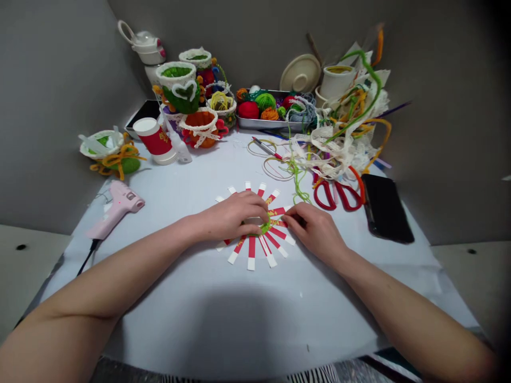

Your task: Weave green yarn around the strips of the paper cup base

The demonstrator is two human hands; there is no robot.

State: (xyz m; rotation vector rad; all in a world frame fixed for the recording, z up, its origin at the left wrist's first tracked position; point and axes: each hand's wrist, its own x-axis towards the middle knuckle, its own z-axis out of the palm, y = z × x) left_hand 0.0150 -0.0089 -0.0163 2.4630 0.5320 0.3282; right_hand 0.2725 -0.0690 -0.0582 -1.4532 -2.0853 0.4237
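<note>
- White cloth point(159, 298) covered the table against grey panels point(259, 32).
- Red-and-white paper strips point(251, 247) fanned between both hands around green yarn point(266, 227).
- Left hand point(239, 213) arched half open over the centre, thumb apart from fingers.
- Right hand point(313, 231), nearer the rightward-pointing strips, seemingly pinched one by its outer end.

Seemingly a craft workspace: yarn balls point(265, 101), scissors point(332, 202), glue gun point(115, 207).
</note>
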